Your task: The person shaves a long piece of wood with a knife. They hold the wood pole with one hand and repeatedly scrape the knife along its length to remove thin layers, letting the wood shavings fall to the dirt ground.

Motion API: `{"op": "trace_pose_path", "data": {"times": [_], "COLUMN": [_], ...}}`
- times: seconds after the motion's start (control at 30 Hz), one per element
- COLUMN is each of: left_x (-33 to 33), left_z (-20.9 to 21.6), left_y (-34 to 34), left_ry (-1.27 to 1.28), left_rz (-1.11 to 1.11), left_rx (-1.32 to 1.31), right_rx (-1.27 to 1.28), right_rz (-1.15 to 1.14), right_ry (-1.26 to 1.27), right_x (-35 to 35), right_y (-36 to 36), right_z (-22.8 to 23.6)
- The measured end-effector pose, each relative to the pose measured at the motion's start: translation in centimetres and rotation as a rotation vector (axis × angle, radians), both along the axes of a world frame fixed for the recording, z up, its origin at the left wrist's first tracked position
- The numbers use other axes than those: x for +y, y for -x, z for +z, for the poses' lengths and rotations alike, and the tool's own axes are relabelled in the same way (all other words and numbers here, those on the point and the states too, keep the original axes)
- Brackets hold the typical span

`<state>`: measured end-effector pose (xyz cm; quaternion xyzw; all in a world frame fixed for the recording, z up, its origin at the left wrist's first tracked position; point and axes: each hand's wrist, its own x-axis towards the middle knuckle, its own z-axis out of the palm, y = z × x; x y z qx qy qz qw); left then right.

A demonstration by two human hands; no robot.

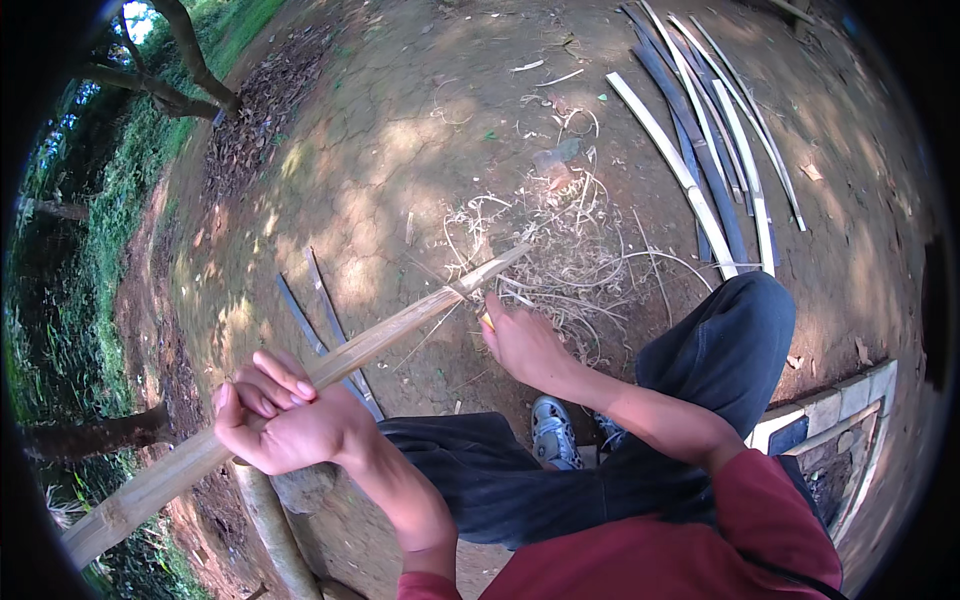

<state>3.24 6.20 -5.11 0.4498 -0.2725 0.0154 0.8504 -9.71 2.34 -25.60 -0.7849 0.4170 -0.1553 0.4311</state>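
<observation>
A long split bamboo strip (390,322) runs slantwise from the lower left to the middle of the head view, with a pale, shaved far end. My left hand (290,420) is over its middle, palm turned up and fingers loosely curled and apart. The strip passes behind this hand, and no grip around it shows. Close to the far end, just below the strip, my right hand (532,348) is closed. A small yellow object (487,321) peeks out at its fingers; the rest of it is hidden.
Curly shavings (575,265) litter the dirt ahead of my shoes (553,432). Several long bamboo strips (690,150) lie at the far right, and dark strips (325,300) lie left. A pole (275,530) stands at lower left, a low block-edged frame (850,425) at right, trees (190,60) at far left.
</observation>
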Motion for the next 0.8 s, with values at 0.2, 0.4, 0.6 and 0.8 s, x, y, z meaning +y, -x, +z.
{"op": "trace_pose_path", "data": {"times": [0.2, 0.4, 0.6, 0.8], "left_x": [-0.2, 0.6, 0.4, 0.5], "left_z": [-0.4, -0.1, -0.6, -0.4], "left_y": [-0.8, -0.1, -0.4, 0.2], "left_ry": [0.038, 0.023, 0.038, 0.026], "left_rz": [-0.038, -0.025, -0.050, -0.031], "left_rx": [0.050, 0.071, 0.032, -0.019], "right_rx": [0.119, -0.009, 0.195, 0.150], "right_rz": [-0.151, -0.049, -0.135, -0.086], "right_ry": [0.006, -0.065, -0.030, -0.127], "right_x": [-2.5, 0.5, -2.2, -0.3], "right_y": [-0.1, -0.6, 0.1, -0.6], "right_z": [-7.9, -1.3, -8.6, -4.1]}}
